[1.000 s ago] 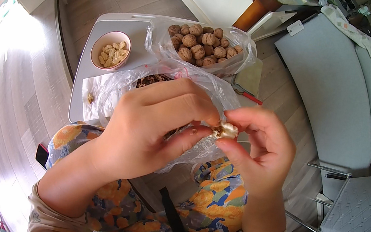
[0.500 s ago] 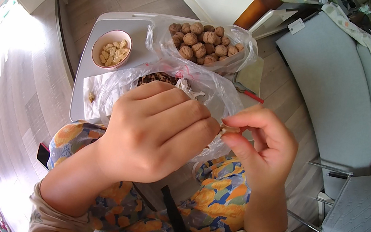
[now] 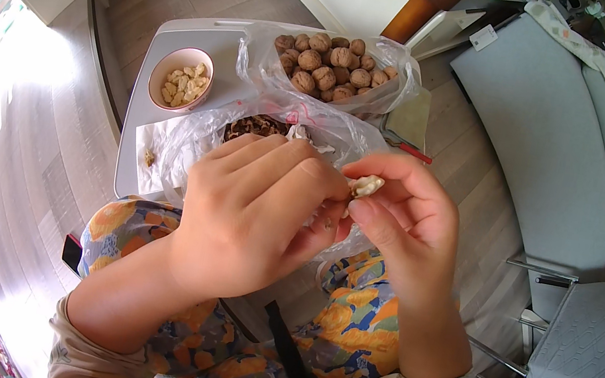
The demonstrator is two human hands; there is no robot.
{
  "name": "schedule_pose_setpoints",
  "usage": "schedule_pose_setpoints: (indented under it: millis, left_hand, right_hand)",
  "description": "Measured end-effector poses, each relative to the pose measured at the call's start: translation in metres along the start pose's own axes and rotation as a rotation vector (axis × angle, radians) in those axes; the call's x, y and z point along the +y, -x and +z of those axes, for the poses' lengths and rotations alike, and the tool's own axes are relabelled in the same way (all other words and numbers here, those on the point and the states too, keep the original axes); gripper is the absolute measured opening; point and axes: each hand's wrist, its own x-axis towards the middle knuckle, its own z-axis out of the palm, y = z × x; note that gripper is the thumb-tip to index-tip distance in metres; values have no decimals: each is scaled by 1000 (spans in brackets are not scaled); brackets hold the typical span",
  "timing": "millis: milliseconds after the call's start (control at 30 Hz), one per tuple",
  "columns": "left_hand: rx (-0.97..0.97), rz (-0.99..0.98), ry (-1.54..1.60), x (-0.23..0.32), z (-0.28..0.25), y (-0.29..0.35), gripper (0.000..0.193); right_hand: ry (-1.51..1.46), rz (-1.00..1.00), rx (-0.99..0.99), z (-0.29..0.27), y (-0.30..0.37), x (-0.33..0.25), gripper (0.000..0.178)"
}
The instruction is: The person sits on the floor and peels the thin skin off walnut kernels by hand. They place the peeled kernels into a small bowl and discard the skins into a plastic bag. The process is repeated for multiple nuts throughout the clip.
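Observation:
My right hand (image 3: 400,221) pinches a pale walnut kernel piece (image 3: 365,185) between thumb and fingers. My left hand (image 3: 254,213) is curled right beside it, its fingertips touching the same piece; whatever sits inside its palm is hidden. Both hands hover over a clear plastic bag (image 3: 190,138) that holds dark shell bits (image 3: 250,128). Beyond it stands a second clear bag (image 3: 388,95) full of whole walnuts (image 3: 326,66). A pinkish bowl (image 3: 166,68) with shelled kernels (image 3: 182,84) sits at the left on the white tray table (image 3: 136,129).
My knees in colourful patterned trousers (image 3: 119,226) lie under the hands. A grey sofa (image 3: 537,141) runs along the right, a grey chair (image 3: 596,338) at the lower right. A red-tipped stick (image 3: 409,151) lies by the tray's right edge. Wooden floor (image 3: 25,156) spreads to the left.
The brown shell piece seen between my fingertips a second ago is gone from view; my right hand has risen slightly and now shows a pale kernel piece.

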Motion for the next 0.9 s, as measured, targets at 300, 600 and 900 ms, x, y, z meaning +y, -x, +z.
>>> schedule_pose_setpoints:
  millis: [300, 600, 900]
  left_hand:
    - [7, -53, 11, 1, -1, -1, 14]
    - [2, -348, 462, 7, -11, -5, 6]
    - [-137, -324, 539, 3, -7, -3, 9]
  right_hand:
    - [-27, 14, -96, -6, -1, 2, 30]
    - [-41, -5, -113, -7, -1, -1, 42]
    - [-33, -79, -136, -8, 1, 2, 35]
